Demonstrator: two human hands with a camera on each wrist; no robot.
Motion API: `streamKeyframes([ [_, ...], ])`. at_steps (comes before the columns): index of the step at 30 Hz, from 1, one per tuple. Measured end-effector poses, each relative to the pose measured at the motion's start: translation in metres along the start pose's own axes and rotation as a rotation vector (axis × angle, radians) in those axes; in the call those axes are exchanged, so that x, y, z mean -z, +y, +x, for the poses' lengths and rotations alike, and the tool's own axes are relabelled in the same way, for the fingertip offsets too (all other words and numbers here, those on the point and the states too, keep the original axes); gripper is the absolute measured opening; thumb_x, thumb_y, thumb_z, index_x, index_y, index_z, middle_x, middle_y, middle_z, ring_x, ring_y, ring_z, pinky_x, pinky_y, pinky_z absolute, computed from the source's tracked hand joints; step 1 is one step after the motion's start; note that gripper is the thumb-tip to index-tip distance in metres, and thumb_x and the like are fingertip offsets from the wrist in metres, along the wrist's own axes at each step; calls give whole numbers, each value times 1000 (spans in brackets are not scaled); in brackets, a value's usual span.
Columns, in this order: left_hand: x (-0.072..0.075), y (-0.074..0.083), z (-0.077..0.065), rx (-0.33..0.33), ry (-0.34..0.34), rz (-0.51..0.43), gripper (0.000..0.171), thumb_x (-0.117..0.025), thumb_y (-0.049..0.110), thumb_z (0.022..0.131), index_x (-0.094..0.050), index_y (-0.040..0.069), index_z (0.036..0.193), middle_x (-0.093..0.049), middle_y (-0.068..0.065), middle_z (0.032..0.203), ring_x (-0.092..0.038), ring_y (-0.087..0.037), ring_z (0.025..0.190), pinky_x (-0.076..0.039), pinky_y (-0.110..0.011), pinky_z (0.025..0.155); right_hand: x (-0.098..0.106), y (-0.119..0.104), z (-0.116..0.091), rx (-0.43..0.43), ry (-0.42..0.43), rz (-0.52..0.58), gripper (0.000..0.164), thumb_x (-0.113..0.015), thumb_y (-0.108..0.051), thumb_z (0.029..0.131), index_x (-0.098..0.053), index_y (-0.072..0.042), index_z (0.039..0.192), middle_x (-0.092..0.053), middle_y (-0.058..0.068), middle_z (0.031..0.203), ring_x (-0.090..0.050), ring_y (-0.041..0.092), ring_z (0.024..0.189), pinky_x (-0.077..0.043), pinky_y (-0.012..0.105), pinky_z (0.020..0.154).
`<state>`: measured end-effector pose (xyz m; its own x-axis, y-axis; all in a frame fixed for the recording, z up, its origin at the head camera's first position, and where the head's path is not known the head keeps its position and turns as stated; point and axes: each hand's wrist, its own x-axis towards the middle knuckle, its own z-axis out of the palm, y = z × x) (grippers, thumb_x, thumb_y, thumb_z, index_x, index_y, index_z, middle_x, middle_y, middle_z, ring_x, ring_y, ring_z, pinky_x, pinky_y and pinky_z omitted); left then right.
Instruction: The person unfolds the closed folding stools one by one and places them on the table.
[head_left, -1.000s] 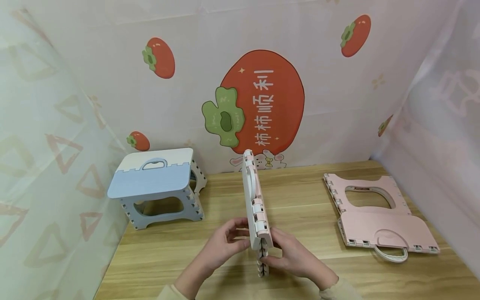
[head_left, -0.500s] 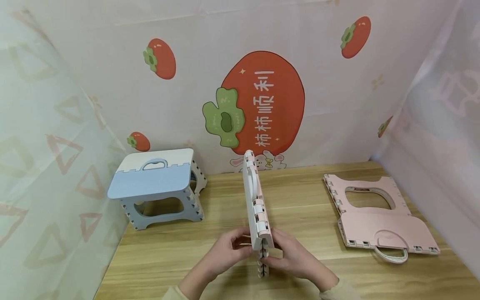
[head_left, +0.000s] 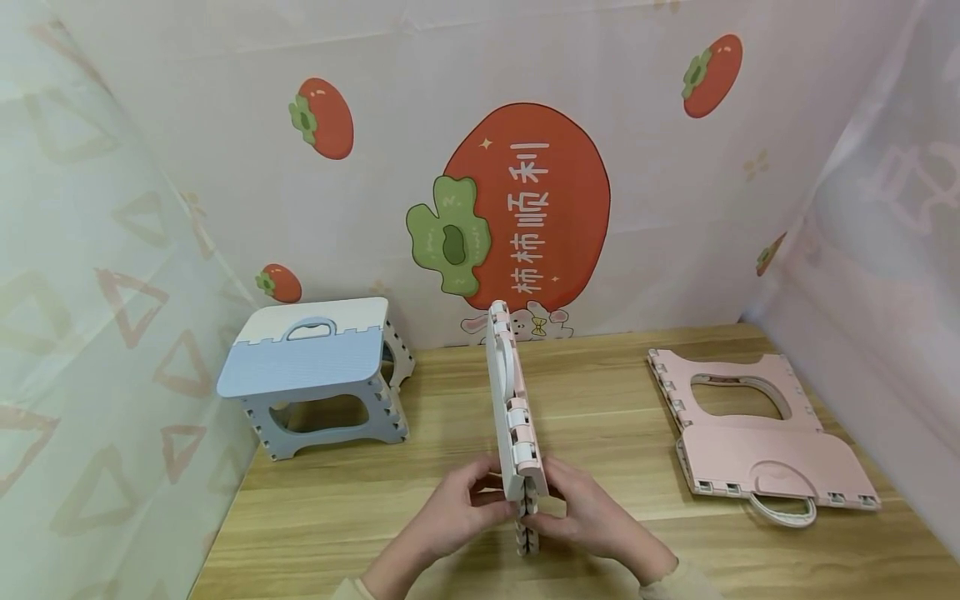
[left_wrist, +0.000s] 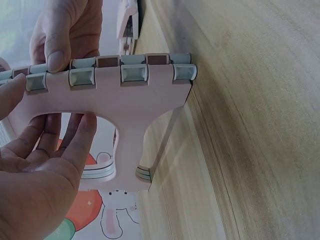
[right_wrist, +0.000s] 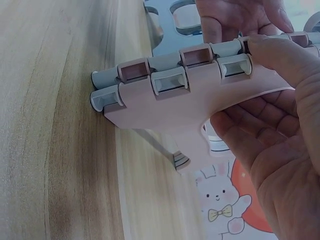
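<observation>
Persimmon-printed backdrop [head_left: 648, 200] rises behind the desk [head_left: 600, 375], where the left hand [head_left: 459, 507] and right hand [head_left: 588, 510] both grip a white-and-pink stool [head_left: 523, 433], folded, on edge between them. It looks light, stiff, smooth, best taken by its handle [head_left: 508, 375]. Beyond: blue stool [head_left: 303, 367] left, pink stool [head_left: 772, 454] right.

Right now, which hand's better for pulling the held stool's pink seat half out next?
Probably the right hand: it's beside the pink half; the left hand is beside the white half.
</observation>
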<state>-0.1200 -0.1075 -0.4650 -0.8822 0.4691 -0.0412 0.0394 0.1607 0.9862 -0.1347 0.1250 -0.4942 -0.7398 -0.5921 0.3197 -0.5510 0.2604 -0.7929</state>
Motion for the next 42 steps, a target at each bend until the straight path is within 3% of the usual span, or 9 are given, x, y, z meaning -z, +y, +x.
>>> streamKeyframes([
  [7, -5, 2, -2, -22, 34, 26, 52, -76, 16, 90, -57, 2, 137, -63, -15, 127, -64, -32, 120, -54, -31, 102, -1, 1, 0, 13, 11, -7, 55, -79, -21, 92, -55, -16, 142, -63, 0, 132, -62, 17, 122, -56, 37, 100],
  [14, -11, 2, -2, -20, 120, 146, 45, -82, 28, 87, -64, 10, 124, -65, -7, 120, -66, -28, 116, -55, -39, 101, -2, 1, -1, 65, 35, -38, 51, -78, -16, 92, -56, -16, 138, -64, 1, 129, -63, 18, 120, -58, 37, 97],
  [20, -14, 1, -2, -59, 167, 205, 44, -82, 28, 87, -67, 10, 123, -66, -5, 116, -66, -25, 111, -57, -33, 97, -1, 0, -2, 78, 48, -66, 50, -78, -12, 91, -57, -15, 136, -65, 2, 126, -65, 19, 117, -58, 37, 96],
  [36, -14, -4, -3, -113, 186, 264, 40, -81, 27, 88, -68, 14, 123, -66, 0, 114, -67, -18, 106, -59, -27, 91, 0, -2, -1, 122, 46, -43, 50, -77, -10, 91, -56, -11, 137, -65, 6, 126, -63, 18, 119, -58, 37, 96],
  [42, -13, -3, -4, -108, 178, 242, 40, -81, 27, 89, -67, 13, 124, -65, -1, 113, -67, -18, 106, -59, -33, 93, 0, -2, -2, 132, 45, -42, 50, -77, -12, 92, -56, -11, 137, -65, 7, 126, -63, 19, 120, -58, 38, 96],
])
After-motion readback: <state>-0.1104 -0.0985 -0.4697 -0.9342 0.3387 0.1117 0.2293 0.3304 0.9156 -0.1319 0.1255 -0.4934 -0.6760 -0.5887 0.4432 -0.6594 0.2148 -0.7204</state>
